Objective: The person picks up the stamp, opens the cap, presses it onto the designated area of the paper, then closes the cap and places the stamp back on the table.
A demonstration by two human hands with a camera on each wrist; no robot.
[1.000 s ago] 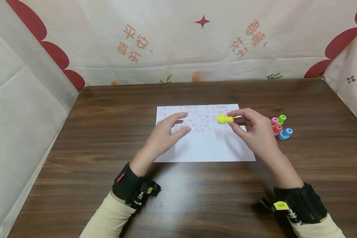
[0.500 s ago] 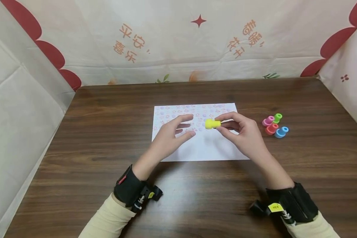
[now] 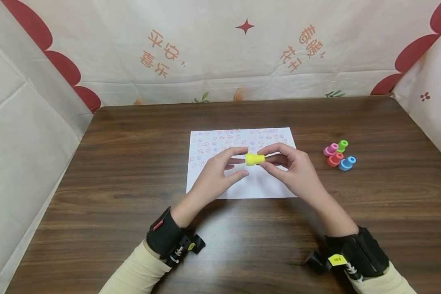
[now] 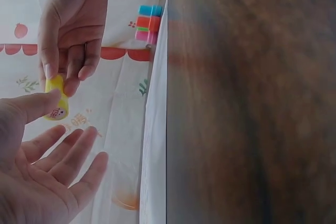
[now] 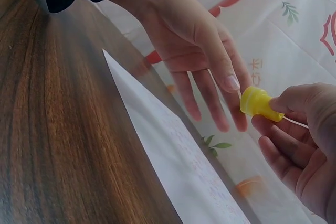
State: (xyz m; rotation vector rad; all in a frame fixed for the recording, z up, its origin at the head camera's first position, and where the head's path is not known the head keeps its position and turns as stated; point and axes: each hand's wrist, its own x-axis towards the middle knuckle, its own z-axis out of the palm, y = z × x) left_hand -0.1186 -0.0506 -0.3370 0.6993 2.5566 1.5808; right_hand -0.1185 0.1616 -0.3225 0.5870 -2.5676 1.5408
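Note:
Over the white paper (image 3: 259, 188), my right hand (image 3: 297, 170) pinches a yellow toy stamp (image 3: 250, 159) by its narrow end between thumb and fingers. The stamp lies sideways, its wide end facing left. My left hand (image 3: 214, 175) is held around that wide end, fingers extended and thumb apart. In the left wrist view the stamp's (image 4: 59, 100) end face carries a small printed figure, and the left thumb overlaps its side. From the right wrist, the stamp's (image 5: 258, 103) wide end appears right at the left fingertips. Rows of small red and purple prints cover the paper's far half.
Right of the paper stand a pink stamp (image 3: 331, 150), a green stamp (image 3: 342, 146), a red stamp (image 3: 335, 159) and a blue stamp (image 3: 347, 163), close together on the brown wooden table (image 3: 132, 163). A white patterned cloth (image 3: 213, 49) hangs behind the table.
My right hand has carried the yellow stamp leftward and slightly nearer. My left hand has moved right, closing the gap to the stamp's wide end. The other stamps stay put.

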